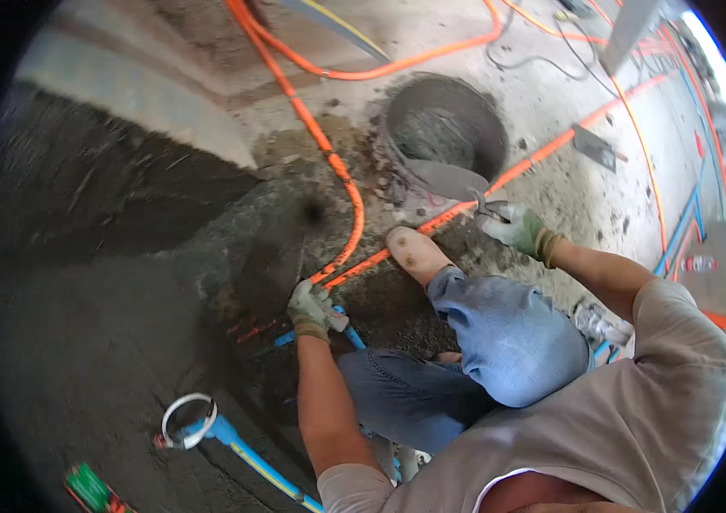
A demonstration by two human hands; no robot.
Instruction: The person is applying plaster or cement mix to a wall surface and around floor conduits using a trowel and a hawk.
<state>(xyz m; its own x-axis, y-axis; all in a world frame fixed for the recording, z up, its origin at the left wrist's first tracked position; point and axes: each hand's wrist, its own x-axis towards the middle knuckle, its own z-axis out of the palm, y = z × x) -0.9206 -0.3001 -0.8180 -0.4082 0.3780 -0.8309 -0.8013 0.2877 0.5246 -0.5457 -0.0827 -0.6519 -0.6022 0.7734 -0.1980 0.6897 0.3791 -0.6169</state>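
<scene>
My right hand, in a pale glove with a green cuff, is closed on the handle of a trowel. The grey rounded blade of the trowel lies across the near rim of a dark round bucket, with wet grey mortar inside. Lower left, my gloved left hand is closed, and a stubby grey handle sticks out of it. What this handle belongs to is unclear. The left hand is low over the mortar, beside the ends of orange conduits.
Smooth dark mortar covers the left floor. A blue pipe with a white ring stands lower left, near a green box. Another trowel lies at right. Orange conduits and cables cross the concrete. My shoe is beside one conduit.
</scene>
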